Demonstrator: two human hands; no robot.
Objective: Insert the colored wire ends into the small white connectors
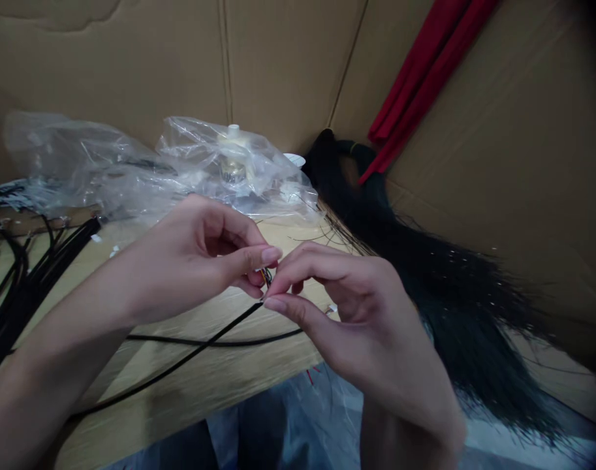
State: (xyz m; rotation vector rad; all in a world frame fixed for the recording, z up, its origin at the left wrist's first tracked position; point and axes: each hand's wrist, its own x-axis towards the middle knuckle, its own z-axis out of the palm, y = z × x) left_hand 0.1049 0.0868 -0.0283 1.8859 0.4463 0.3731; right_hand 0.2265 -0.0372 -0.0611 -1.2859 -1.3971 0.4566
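Brown cardboard is seen behind a wooden table. Above it, little wires are pinched by the left hand, and a black cable is pinched at its tip by the right hand. Clear plastic is heaped behind.

A slim black cable slants across a pale wooden table, its stripped end raised and pinched above the surface. Fine wires, yellow and dark among them, emerge there in a short cluster. The smooth sheath bows gently down leftward toward the table's near edge, partly hidden.
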